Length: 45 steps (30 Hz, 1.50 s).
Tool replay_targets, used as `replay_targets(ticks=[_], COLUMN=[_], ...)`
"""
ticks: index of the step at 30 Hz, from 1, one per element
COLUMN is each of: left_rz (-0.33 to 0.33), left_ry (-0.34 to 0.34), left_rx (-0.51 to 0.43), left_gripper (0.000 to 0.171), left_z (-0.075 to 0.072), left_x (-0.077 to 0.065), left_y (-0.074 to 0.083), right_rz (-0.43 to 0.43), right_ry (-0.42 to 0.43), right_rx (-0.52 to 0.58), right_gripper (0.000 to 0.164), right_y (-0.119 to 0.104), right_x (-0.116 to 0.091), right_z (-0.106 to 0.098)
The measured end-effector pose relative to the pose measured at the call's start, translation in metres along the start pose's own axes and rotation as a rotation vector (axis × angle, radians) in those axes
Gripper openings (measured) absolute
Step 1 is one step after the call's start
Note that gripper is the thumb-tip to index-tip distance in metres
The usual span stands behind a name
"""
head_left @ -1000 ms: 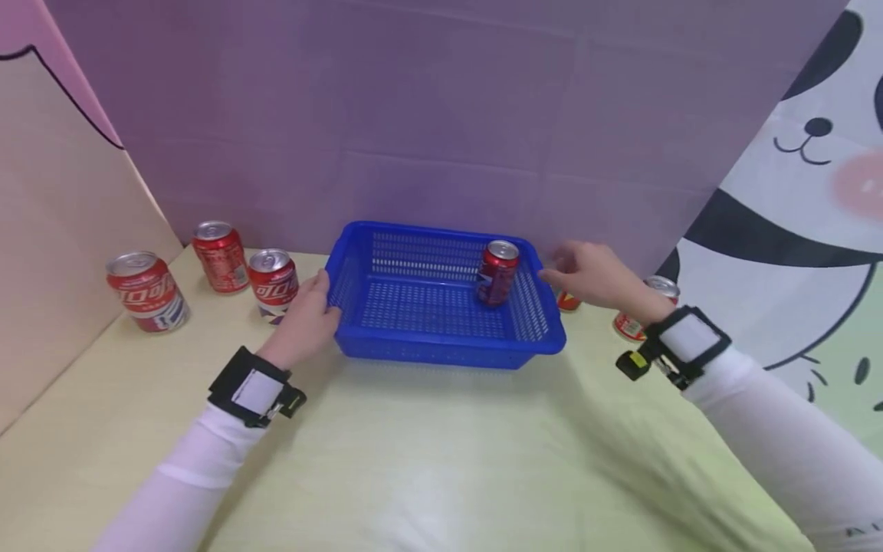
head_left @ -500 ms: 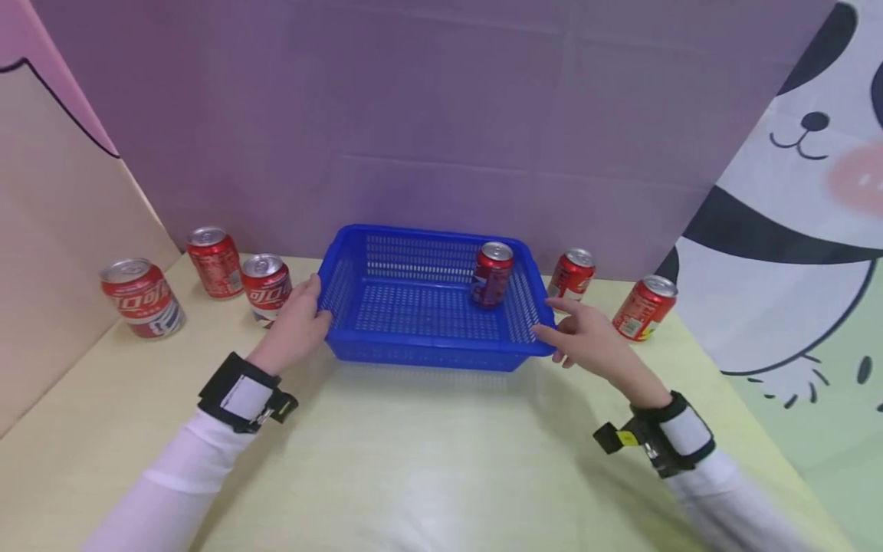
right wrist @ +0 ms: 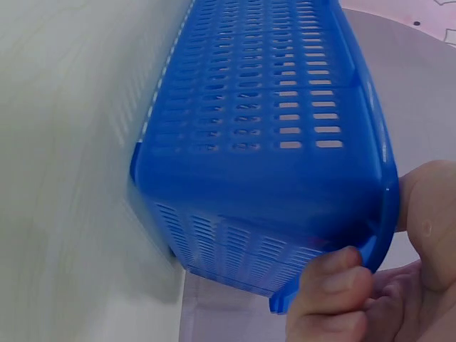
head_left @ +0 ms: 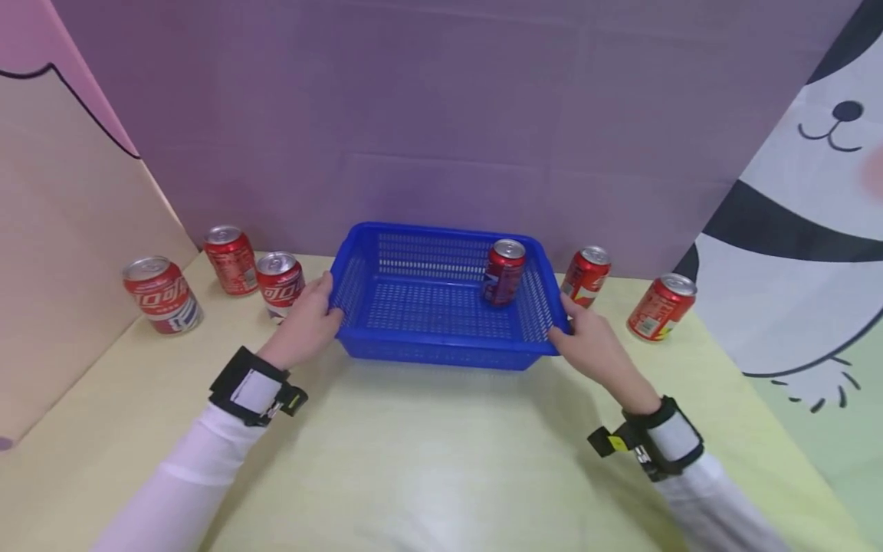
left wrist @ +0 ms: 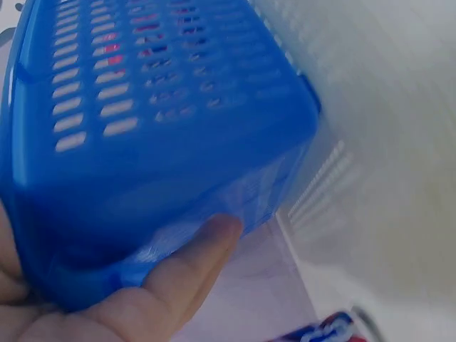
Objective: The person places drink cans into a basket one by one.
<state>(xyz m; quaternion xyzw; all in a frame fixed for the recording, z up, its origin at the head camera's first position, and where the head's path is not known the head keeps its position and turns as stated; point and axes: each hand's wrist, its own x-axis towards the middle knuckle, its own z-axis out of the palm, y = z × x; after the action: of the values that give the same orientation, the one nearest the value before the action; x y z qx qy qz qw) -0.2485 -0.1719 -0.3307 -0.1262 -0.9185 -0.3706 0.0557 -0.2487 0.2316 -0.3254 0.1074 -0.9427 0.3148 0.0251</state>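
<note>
A blue perforated plastic basket (head_left: pixel 441 353) stands on the table in front of the purple backdrop. One red soda can (head_left: pixel 503 274) is upright inside it, toward the right end. My left hand (head_left: pixel 306 326) grips the basket's left rim; the left wrist view shows fingers (left wrist: pixel 192 274) stretched along the outer wall, under the lip. On the opposite side, my right hand (head_left: pixel 595 349) holds the right rim near its front corner. Curled fingers (right wrist: pixel 335 285) sit beneath that lip in the right wrist view, with the thumb on the other side of the rim.
Left of the basket are three red cans: one at the front (head_left: pixel 163 297), another can (head_left: pixel 231 261) behind, and a can (head_left: pixel 279 282) beside my left hand. Two more stand on the right, a nearer can (head_left: pixel 586 274) and a farther can (head_left: pixel 661 307). A panda-print sheet (head_left: pixel 793 307) borders the right.
My right hand has come down and forward from beside the basket's right end and taken hold of its rim, uncovering the cans there. My left hand keeps its grip.
</note>
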Motion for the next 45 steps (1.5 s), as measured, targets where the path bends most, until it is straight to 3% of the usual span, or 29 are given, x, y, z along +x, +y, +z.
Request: replay_targets(ticks=[4,7,9,13,16,18,22,30,36,45], left_rz=[0.056,0.109,0.132,0.142,0.133,0.121,0.038,-0.125,-0.133,-0.196], left_ry=[0.045,0.128,0.145,0.036,-0.075,-0.129,-0.215,-0.276,-0.334,-0.387], left_rx=[0.087,0.158,0.223,0.357,0.434,0.452,0.452,0.440,0.409,0.388], left_gripper=[0.045,0.035,0.034,0.036,0.038,0.040,0.047,0.060,0.061,0.067], left_z=[-0.020,-0.045,-0.063,-0.095,-0.108,-0.111,-0.114,-0.109,-0.098,-0.080], left_x=[-0.005,-0.008,-0.007,0.005,0.016,0.023,0.035,0.062,0.078,0.078], left_y=[0.000,0.000,0.000,-0.003,-0.007,-0.010,-0.013,-0.028,-0.037,-0.051], right_rz=[0.006,0.003,0.001,0.001,0.006,0.014,0.023,0.000,0.006,0.007], right_ry=[0.023,0.036,0.035,0.014,0.009,0.003,-0.005,0.004,0.005,0.009], right_rx=[-0.014,-0.019,-0.021,-0.021,-0.030,-0.017,0.003,0.020,0.018,0.013], right_gripper=[0.067,0.067,0.068,0.068,0.068,0.068,0.067,0.067,0.066,0.066], right_y=[0.000,-0.001,-0.002,-0.004,-0.003,-0.003,-0.002,-0.003,-0.002,-0.004], right_x=[-0.002,-0.002,-0.001,-0.002,-0.003,-0.004,-0.004,-0.003,-0.003,-0.003], right_z=[0.004,0.005,0.005,0.004,0.006,0.007,0.008,0.009,0.008,0.009])
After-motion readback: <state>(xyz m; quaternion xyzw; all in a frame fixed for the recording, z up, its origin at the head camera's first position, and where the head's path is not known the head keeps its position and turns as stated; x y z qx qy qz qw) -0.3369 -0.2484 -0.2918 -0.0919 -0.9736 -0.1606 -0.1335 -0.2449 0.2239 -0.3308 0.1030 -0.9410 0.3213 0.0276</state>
